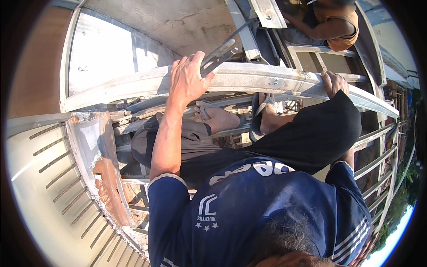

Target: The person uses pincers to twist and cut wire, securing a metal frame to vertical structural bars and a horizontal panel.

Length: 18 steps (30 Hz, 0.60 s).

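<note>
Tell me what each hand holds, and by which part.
The left hand holds a dark two-pronged tool between thumb and fingers; the gripped part is hidden. The right hand grips the pale metal beam by its upper edge, toward its right end.

On my feed, a pale metal beam passes beneath left hand and right hand; dark tool (slanted) in the left.

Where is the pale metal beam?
The beam crosses the head view's upper half from left to right, beyond the feet, with the right hand on its right part.
</note>
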Each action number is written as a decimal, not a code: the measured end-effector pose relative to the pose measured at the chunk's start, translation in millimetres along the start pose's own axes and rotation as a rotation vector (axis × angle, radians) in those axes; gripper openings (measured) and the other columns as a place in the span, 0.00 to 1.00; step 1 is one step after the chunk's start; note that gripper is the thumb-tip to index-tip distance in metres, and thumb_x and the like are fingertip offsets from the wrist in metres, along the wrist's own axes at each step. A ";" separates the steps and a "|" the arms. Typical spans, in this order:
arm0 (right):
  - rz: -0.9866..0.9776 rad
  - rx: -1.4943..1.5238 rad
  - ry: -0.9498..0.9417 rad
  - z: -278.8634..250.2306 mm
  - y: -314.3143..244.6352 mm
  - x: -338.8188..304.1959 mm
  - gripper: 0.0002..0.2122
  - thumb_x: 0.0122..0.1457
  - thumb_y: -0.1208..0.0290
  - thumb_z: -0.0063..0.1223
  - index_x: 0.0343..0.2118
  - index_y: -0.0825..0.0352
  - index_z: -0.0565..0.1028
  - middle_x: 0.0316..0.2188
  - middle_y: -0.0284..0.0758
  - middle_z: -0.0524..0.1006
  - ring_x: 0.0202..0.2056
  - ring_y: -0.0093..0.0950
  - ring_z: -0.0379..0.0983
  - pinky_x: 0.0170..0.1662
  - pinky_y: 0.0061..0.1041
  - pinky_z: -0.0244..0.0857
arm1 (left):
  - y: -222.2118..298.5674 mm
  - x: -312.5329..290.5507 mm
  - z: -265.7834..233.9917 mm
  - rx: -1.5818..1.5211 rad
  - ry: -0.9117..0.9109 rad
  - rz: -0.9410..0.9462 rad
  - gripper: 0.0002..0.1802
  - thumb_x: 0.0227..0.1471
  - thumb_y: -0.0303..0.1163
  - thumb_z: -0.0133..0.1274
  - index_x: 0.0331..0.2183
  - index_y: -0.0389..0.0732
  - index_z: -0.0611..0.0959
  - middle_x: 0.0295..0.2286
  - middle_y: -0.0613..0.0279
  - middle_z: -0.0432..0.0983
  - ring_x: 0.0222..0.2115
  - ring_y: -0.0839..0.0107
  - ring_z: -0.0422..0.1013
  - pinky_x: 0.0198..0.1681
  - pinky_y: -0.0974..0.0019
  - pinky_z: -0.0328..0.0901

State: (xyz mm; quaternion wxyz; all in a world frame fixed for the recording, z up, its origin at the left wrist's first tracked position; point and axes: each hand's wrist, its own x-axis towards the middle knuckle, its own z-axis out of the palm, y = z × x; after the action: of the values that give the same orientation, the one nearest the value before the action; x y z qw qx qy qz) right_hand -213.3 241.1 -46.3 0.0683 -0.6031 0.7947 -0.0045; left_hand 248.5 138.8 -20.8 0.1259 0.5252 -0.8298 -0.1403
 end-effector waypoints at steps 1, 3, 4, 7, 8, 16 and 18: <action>-0.058 0.016 -0.041 9.0 8.2 -3.2 0.24 0.68 0.47 0.39 0.39 0.63 0.82 0.37 0.47 0.82 0.44 0.49 0.77 0.50 0.46 0.66 | -0.4 -9.1 1.2 -0.015 0.003 0.010 0.26 0.45 0.40 0.67 0.44 0.41 0.78 0.36 0.55 0.80 0.43 0.54 0.73 0.50 0.54 0.61; -0.164 0.052 -0.014 25.1 17.6 -11.3 0.21 0.69 0.50 0.40 0.33 0.63 0.78 0.35 0.46 0.80 0.43 0.49 0.76 0.50 0.46 0.63 | -1.3 -22.1 0.4 -0.024 0.024 0.010 0.27 0.41 0.38 0.69 0.44 0.42 0.78 0.36 0.56 0.79 0.42 0.55 0.73 0.50 0.54 0.60; -0.151 0.057 -0.005 28.7 19.1 -17.9 0.21 0.69 0.50 0.40 0.34 0.63 0.78 0.36 0.46 0.80 0.43 0.49 0.75 0.50 0.46 0.63 | 0.1 -20.6 1.0 -0.039 0.014 0.016 0.27 0.40 0.37 0.70 0.43 0.42 0.78 0.35 0.57 0.78 0.41 0.55 0.73 0.50 0.54 0.60; -0.178 0.064 0.011 26.1 21.8 -25.6 0.23 0.68 0.50 0.40 0.33 0.65 0.80 0.32 0.46 0.80 0.40 0.50 0.76 0.46 0.46 0.65 | 2.1 -16.7 5.7 -0.052 0.025 0.078 0.27 0.38 0.35 0.70 0.42 0.43 0.79 0.35 0.58 0.78 0.40 0.54 0.72 0.49 0.53 0.60; -0.233 0.056 0.074 26.5 21.9 -17.7 0.20 0.67 0.53 0.41 0.34 0.66 0.78 0.29 0.45 0.79 0.36 0.47 0.74 0.41 0.44 0.63 | -1.5 -15.6 11.3 -0.074 0.029 0.078 0.26 0.37 0.35 0.69 0.41 0.43 0.79 0.35 0.58 0.78 0.40 0.54 0.72 0.49 0.53 0.60; -0.245 0.070 0.344 23.8 -12.4 6.9 0.25 0.68 0.53 0.39 0.22 0.65 0.81 0.17 0.40 0.79 0.18 0.36 0.73 0.25 0.36 0.68 | -5.9 9.8 7.8 -0.049 -0.062 0.046 0.26 0.51 0.46 0.63 0.42 0.36 0.79 0.32 0.52 0.81 0.37 0.51 0.75 0.49 0.53 0.63; -0.133 0.071 0.092 16.1 -5.5 23.1 0.26 0.68 0.50 0.39 0.28 0.67 0.81 0.23 0.45 0.80 0.28 0.46 0.76 0.35 0.42 0.68 | -8.4 15.1 9.8 -0.042 -0.032 0.022 0.26 0.52 0.49 0.64 0.41 0.36 0.80 0.29 0.51 0.80 0.35 0.50 0.76 0.48 0.53 0.63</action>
State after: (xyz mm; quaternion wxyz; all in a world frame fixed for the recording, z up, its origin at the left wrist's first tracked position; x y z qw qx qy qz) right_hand -212.2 218.7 -64.1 0.0529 -0.6509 0.7545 -0.0650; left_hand 245.7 122.7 -32.0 0.1253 0.5109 -0.8344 -0.1645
